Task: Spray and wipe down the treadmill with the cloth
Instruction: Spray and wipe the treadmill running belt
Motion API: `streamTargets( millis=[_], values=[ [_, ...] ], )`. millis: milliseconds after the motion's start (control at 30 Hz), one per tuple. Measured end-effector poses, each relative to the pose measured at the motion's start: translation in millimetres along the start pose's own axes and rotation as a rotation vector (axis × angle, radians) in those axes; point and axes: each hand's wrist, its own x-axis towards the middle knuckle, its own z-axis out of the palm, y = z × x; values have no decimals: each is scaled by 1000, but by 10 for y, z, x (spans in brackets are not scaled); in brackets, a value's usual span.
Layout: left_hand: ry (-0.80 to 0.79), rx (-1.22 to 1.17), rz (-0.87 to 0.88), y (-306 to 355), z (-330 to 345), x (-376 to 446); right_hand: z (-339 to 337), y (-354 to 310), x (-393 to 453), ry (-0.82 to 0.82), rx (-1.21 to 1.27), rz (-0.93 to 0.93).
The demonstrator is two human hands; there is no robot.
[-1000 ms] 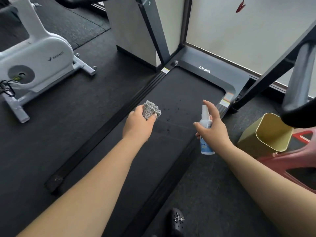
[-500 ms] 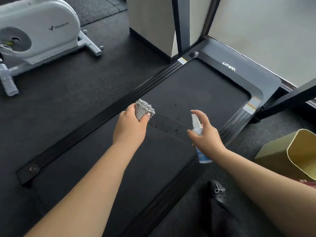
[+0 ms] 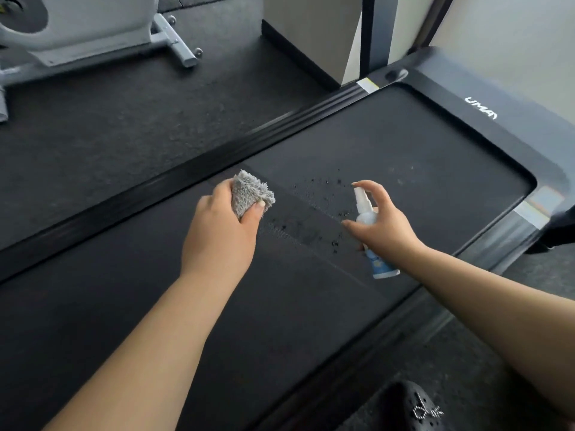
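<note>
The black treadmill [image 3: 420, 157] runs diagonally across the floor, its belt dotted with dark spray droplets between my hands. My left hand [image 3: 221, 231] grips a bunched grey cloth [image 3: 250, 192] above the belt's left side. My right hand [image 3: 384, 225] holds a small white spray bottle [image 3: 370, 227] with a blue label, nozzle pointing left, index finger arched above the pump top. Both hands hover over the belt, about a hand's width apart.
A white exercise bike [image 3: 93, 29] stands at the upper left on the dark rubber floor. A treadmill upright [image 3: 375, 32] rises at the top beside a pale wall. A black shoe [image 3: 410, 405] is at the bottom right, next to the treadmill's side rail.
My view has dropped and come closer to the belt; the yellow bin has left the frame. Both hands stay over the belt with the cloth and the bottle, and more droplets show on it.
</note>
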Motion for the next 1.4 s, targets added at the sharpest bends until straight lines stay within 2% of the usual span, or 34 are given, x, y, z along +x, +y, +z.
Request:
streamTargets(
  millis=[300,467,633,800,967,1167,1400],
  values=[
    [28,2,40,-393,1017,483,217,737,603,6,-104,-70],
    [81,47,121,-515,1320,741,234,968,835,-84,-176,-143],
    [144,85,177,-589,1458,927,225,1109,1066,-72,-176,-193],
    [174,110,195,-507,1544,957,-161,1166,1343,20,-161,-190],
    [170,118,204,-335,1647,924,-672,1353,1542,142,-103,-106],
    [119,133,221,-131,1872,916,-1049,1630,1649,169,-39,-24],
    [78,166,236,43,2142,962,-1217,1708,1727,146,66,-26]
  ],
)
